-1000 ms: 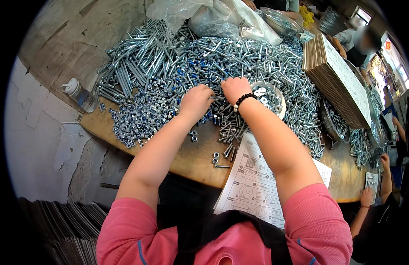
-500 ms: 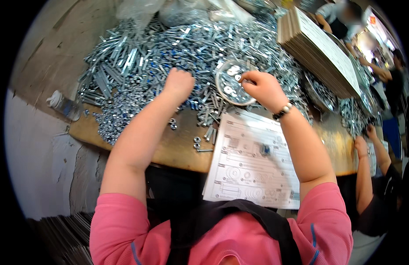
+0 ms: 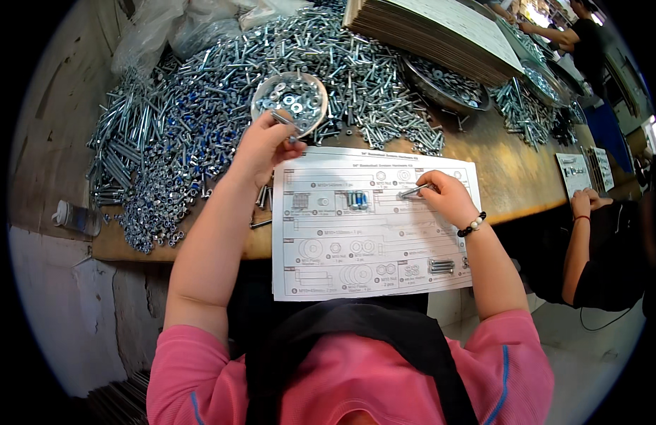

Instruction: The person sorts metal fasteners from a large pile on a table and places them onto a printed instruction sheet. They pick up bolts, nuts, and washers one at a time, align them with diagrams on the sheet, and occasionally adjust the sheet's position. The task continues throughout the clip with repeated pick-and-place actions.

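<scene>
My left hand (image 3: 263,150) is closed with a metal bolt (image 3: 282,118) showing at its fingertips. It hovers between the round plastic tub of washers (image 3: 319,122) and the upper left corner of a printed sheet (image 3: 310,285). Over the right half of that sheet, my right hand (image 3: 452,203) pinches a silver bolt (image 3: 414,190) by one end, its shank pointing left. A row of blue-marked bolts (image 3: 357,200) lies on the sheet's drawings. Lower right, several plain bolts (image 3: 441,266) sit side by side on the paper.
A large heap of bolts and nuts (image 3: 200,113) covers the wooden table's (image 3: 512,188) back and left. Stacked boards (image 3: 441,32) and a metal bowl (image 3: 448,88) stand at the back right. A clear bottle (image 3: 76,217) lies far left. Another person's hands (image 3: 588,202) work at the right.
My right hand has come from the washer tub to the sheet and now holds a bolt. My left hand has left the heap for the sheet's upper corner. The view has shifted.
</scene>
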Available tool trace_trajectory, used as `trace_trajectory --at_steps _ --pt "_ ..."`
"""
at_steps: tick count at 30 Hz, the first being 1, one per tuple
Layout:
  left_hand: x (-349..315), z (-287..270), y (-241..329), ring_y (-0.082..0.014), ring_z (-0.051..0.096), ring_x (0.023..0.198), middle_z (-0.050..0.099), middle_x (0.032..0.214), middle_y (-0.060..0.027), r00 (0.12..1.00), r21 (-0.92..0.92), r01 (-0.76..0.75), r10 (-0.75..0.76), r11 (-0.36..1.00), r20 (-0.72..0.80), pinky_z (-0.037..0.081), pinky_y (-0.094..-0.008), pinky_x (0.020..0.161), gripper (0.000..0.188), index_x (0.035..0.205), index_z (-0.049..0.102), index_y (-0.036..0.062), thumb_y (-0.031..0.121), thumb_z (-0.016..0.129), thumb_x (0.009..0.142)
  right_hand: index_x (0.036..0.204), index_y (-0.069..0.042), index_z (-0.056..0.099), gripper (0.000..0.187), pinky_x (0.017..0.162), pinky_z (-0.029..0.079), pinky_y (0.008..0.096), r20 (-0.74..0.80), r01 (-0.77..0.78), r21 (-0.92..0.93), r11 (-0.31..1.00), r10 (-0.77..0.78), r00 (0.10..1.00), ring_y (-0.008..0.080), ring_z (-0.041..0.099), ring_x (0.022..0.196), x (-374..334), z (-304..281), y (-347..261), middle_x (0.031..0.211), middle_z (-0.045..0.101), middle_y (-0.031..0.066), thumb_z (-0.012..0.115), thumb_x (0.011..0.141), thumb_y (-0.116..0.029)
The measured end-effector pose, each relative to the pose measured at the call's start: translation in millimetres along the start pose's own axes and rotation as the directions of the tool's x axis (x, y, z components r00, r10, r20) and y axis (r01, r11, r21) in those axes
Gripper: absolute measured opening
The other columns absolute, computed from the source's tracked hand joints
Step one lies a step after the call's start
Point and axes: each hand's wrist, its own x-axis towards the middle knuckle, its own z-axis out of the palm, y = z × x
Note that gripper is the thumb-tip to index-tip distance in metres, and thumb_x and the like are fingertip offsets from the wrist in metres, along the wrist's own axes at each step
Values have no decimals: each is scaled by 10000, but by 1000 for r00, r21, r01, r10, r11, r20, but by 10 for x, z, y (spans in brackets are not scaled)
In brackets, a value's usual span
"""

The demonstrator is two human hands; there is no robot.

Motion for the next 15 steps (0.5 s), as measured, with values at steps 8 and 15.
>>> trace_trajectory --at_steps 8,15 --pt "-102 653 -232 -92 524 654 584 826 -39 950 -193 169 -108 966 294 431 -193 516 153 978 519 115 107 566 833 968 -72 559 200 652 466 374 -106 82 -569 818 -172 979 284 603 763 -163 -169 171 852 636 113 593 809 -188" --pt "-149 1058 -556 -196 572 741 640 897 -60 854 715 -510 179 478 488 456 -308 655 198 995 618 64 72 583 800 921 -52 556 176 645 465 366 -58 167 -244 955 -186 981 304 596 761 -131 -94 37 823 624 124 605 804 -175"
